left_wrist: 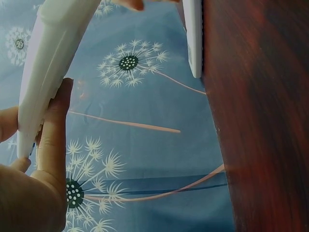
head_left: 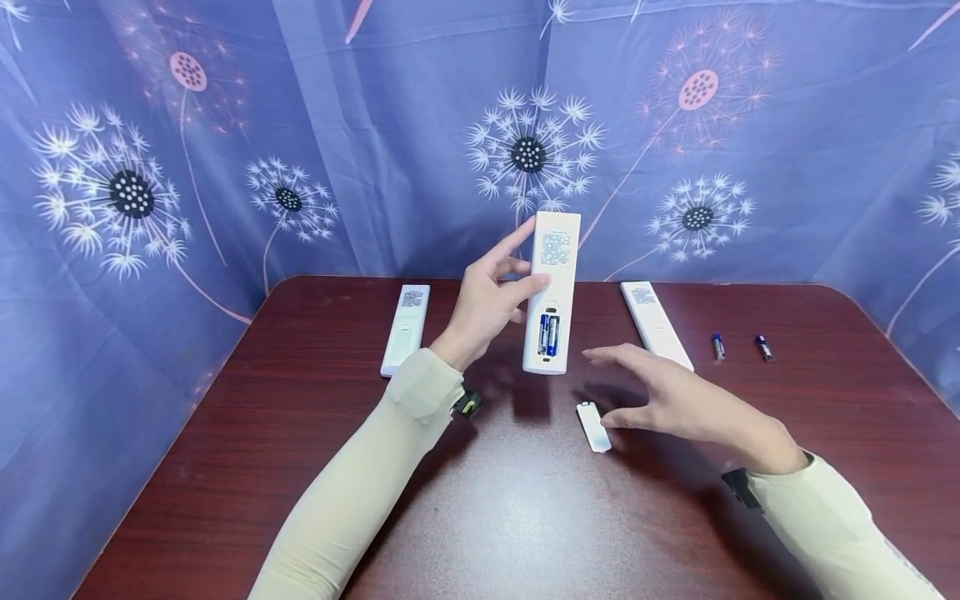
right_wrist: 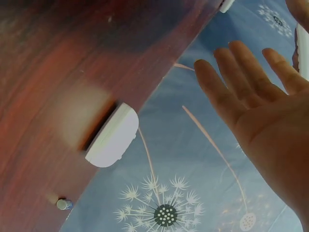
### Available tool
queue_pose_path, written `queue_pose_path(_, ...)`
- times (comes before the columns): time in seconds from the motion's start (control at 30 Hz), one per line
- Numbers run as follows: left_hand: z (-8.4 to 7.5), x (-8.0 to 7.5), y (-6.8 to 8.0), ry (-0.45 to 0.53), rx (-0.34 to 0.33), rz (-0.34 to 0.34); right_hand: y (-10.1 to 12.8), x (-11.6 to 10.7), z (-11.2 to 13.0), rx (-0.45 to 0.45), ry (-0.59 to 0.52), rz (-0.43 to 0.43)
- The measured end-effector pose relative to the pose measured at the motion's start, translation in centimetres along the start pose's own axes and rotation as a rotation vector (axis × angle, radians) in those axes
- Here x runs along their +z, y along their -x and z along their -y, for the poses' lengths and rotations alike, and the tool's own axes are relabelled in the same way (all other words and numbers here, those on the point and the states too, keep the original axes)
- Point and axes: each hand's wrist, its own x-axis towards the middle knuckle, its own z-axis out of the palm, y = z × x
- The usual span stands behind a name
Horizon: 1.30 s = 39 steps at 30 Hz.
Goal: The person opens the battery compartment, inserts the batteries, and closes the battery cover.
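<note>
My left hand (head_left: 487,300) grips a white remote control (head_left: 557,283) upright above the table, its back facing me. The remote's battery compartment is uncovered, and two blue batteries (head_left: 548,335) lie side by side inside it. In the left wrist view the remote (left_wrist: 53,53) shows edge-on between thumb and fingers. My right hand (head_left: 675,400) hovers with extended fingers, its thumb tip close by a white battery cover (head_left: 594,427) on the table. The right wrist view shows the right palm (right_wrist: 275,116) holding nothing.
Another white remote (head_left: 407,329) lies face down at the left, its cover on. A third remote (head_left: 655,325) lies behind my right hand. Two loose batteries, one blue battery (head_left: 718,347) and a darker battery (head_left: 763,347), rest farther right. A patterned curtain (head_left: 420,133) hangs behind the table (head_left: 247,467).
</note>
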Motion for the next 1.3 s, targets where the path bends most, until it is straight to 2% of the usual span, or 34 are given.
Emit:
queue_pose_path(0.13,0.0,0.0,0.0,0.004,0.001,0.003,-0.1,0.4,-0.1,-0.02,0.001,0.023)
queue_pose_path(0.37,0.1,0.0,0.0,0.013,-0.002,0.005,-0.1,1.0,-0.1,0.002,0.012,0.066)
queue_pose_path(0.77,0.1,-0.1,0.1,0.0,-0.005,0.007,-0.2,1.9,-0.6,0.002,0.119,0.134)
queue_pose_path(1.3,0.1,-0.1,0.0,-0.012,-0.004,-0.002,-0.4,2.6,-0.8,-0.05,0.182,0.12)
